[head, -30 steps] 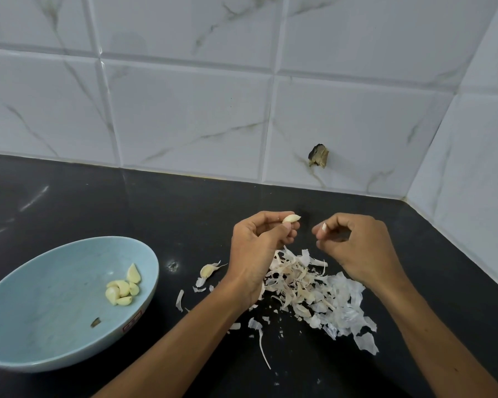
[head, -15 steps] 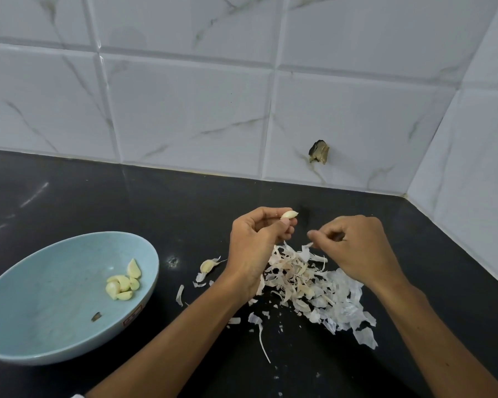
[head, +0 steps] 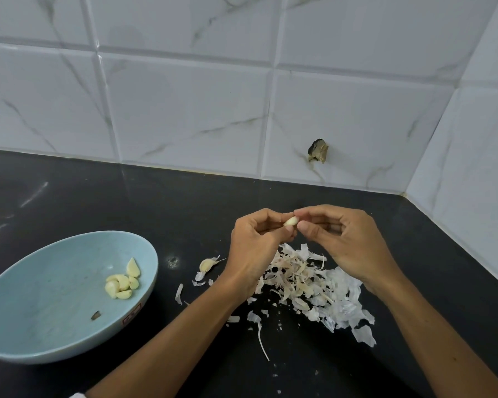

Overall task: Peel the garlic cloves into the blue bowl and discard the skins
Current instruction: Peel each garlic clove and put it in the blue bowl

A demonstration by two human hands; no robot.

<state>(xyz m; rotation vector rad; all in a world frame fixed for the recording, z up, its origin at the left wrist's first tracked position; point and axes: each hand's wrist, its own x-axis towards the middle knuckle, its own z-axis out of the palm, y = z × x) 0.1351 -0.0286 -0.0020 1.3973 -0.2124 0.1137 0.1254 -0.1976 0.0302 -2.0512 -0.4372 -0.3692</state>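
Now left hand (head: 256, 248) pinching clove (head: 291, 221), right hand (head: 348, 242) nipping its tip, well right of bowl (head: 41, 305); left hand nearer.

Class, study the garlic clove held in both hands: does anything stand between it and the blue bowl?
Nothing visible blocks it. The left hand and right hand pinch the garlic clove in the air. Between it and the blue bowl lie only an unpeeled clove and loose skin scraps, low on the counter.

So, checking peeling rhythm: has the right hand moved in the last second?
Yes. The right hand shifted left; its fingertips, now left of the tile hole, meet the clove in the left hand.
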